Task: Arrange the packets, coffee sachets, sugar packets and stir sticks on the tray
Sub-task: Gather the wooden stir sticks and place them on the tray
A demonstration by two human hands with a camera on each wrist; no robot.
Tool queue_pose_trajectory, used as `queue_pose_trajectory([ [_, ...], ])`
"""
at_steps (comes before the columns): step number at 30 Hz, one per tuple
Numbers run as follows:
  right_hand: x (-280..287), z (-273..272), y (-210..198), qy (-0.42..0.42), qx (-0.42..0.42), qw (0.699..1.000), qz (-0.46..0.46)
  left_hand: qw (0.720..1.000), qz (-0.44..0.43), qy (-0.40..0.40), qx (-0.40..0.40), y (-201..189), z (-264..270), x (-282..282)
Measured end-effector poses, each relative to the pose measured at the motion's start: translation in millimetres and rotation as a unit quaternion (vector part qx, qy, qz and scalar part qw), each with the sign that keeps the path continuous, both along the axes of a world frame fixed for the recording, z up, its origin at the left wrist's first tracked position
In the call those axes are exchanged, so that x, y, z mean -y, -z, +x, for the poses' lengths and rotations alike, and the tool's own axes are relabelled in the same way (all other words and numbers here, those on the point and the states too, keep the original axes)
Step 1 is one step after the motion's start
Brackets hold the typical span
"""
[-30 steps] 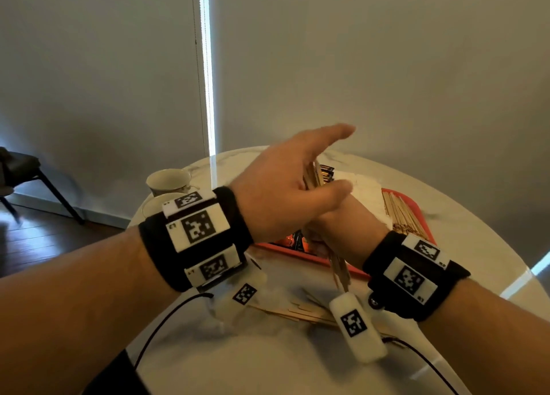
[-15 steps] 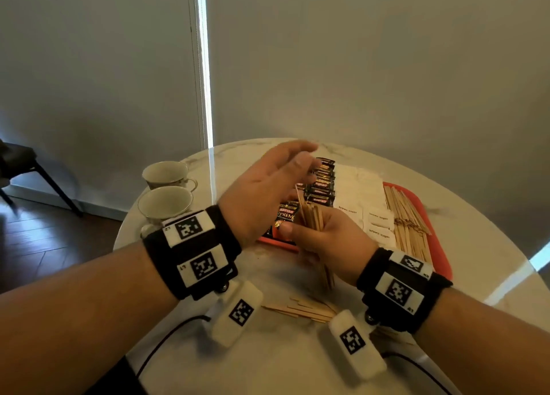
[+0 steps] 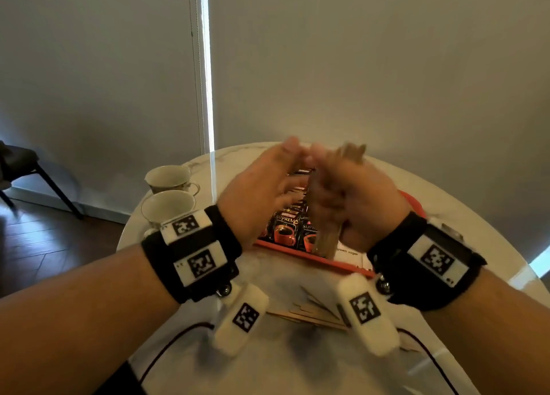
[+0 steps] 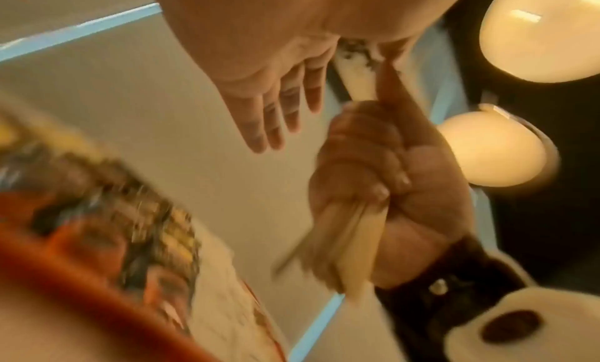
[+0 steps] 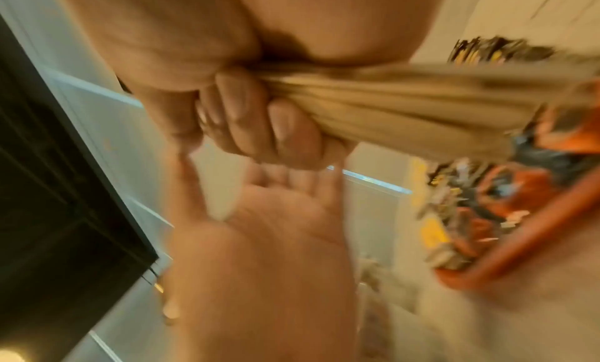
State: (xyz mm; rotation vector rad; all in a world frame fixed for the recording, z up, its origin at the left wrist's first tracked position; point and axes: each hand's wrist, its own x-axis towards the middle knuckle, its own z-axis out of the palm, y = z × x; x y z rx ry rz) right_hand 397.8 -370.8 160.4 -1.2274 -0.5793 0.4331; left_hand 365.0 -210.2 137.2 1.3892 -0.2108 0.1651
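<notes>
My right hand (image 3: 342,192) grips a bundle of wooden stir sticks (image 3: 327,240), held upright above the near edge of the red tray (image 3: 336,265). The same bundle of stir sticks (image 5: 406,105) sticks out of my curled right fingers (image 5: 259,126) in the right wrist view. My left hand (image 3: 268,186) hovers just left of the bundle with fingers (image 4: 276,116) straight, holding nothing. Dark coffee sachets (image 3: 285,225) lie in rows on the tray, partly hidden by both hands. A white sugar packet (image 3: 348,253) shows under the bundle. Loose stir sticks (image 3: 312,314) lie on the table in front of the tray.
Two white cups (image 3: 168,205) stand on the table left of the tray. The round marble table (image 3: 297,365) ends close to a grey wall behind. A dark chair (image 3: 20,168) stands on the wooden floor at far left. A black cable (image 3: 166,347) crosses the near table.
My right hand has raised the stick bundle and turned it more upright over the tray's near edge. My left hand has moved from in front of it to its left side, fingers straight.
</notes>
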Motion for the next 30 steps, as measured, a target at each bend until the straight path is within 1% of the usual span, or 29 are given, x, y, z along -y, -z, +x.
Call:
queue_pose_trajectory([
  [1, -8, -2, -11, -0.018, 0.028, 0.999, 0.036, 0.993, -0.059, 0.040, -0.091, 5, 1, 1],
  [2, -13, -2, -17, -0.016, 0.061, 0.996, 0.057, 0.979, -0.091, 0.081, -0.166, 11, 0, 1],
  [3, -18, -2, -22, -0.014, 0.084, 0.994, 0.075, 0.963, -0.118, 0.116, -0.214, 16, -1, 1],
  [4, -21, -1, -22, -0.002, 0.103, 0.992, 0.080, 0.950, -0.147, 0.146, -0.233, 19, -5, 2],
  [6, -25, -1, -15, 0.011, 0.128, 0.989, 0.072, 0.934, -0.217, 0.177, -0.221, 21, -12, 4],
  [8, -34, -6, -2, 0.028, 0.134, 0.990, 0.036, 0.934, -0.251, 0.172, -0.185, 18, -17, 10],
  [11, -41, -12, 9, 0.046, 0.112, 0.993, -0.011, 0.955, -0.200, 0.149, -0.160, 20, -19, 7],
  [13, -40, -18, 7, 0.030, 0.077, 0.996, -0.043, 0.972, -0.151, 0.122, -0.131, 23, -19, -2],
  [14, -37, -19, 7, 0.014, 0.073, 0.994, -0.083, 0.980, -0.129, 0.114, -0.101, 25, -19, -7],
  [16, -35, -23, 10, -0.051, 0.084, 0.979, -0.181, 0.987, -0.088, 0.119, -0.060, 28, -19, -18],
  [18, -35, -27, 15, -0.109, 0.090, 0.954, -0.264, 0.988, -0.023, 0.144, -0.049, 28, -21, -24],
  [19, -36, -29, 18, -0.120, 0.077, 0.948, -0.286, 0.988, 0.014, 0.149, -0.044, 26, -24, -23],
  [20, -36, -31, 19, -0.125, 0.054, 0.945, -0.296, 0.989, 0.044, 0.137, -0.038, 26, -26, -22],
  [22, -35, -37, 20, -0.138, 0.041, 0.939, -0.312, 0.993, 0.055, 0.102, -0.031, 27, -32, -18],
  [24, -30, -42, 20, -0.144, 0.054, 0.925, -0.347, 0.996, 0.015, 0.082, -0.024, 32, -37, -15],
  [25, -27, -43, 22, -0.138, 0.055, 0.914, -0.377, 0.997, -0.016, 0.074, -0.021, 33, -38, -14],
  [26, -22, -44, 23, -0.122, 0.062, 0.896, -0.422, 0.997, -0.048, 0.063, -0.025, 34, -39, -14],
  [27, -17, -43, 26, -0.094, 0.087, 0.865, -0.485, 0.995, -0.078, 0.049, -0.033, 35, -38, -16],
  [28, -10, -42, 29, -0.060, 0.128, 0.819, -0.556, 0.992, -0.112, 0.033, -0.042, 35, -38, -19],
  [29, -3, -41, 29, -0.028, 0.170, 0.767, -0.618, 0.988, -0.146, 0.014, -0.053, 35, -37, -22],
  [30, 2, -43, 29, -0.005, 0.204, 0.720, -0.663, 0.982, -0.179, -0.006, -0.065, 35, -37, -25],
])
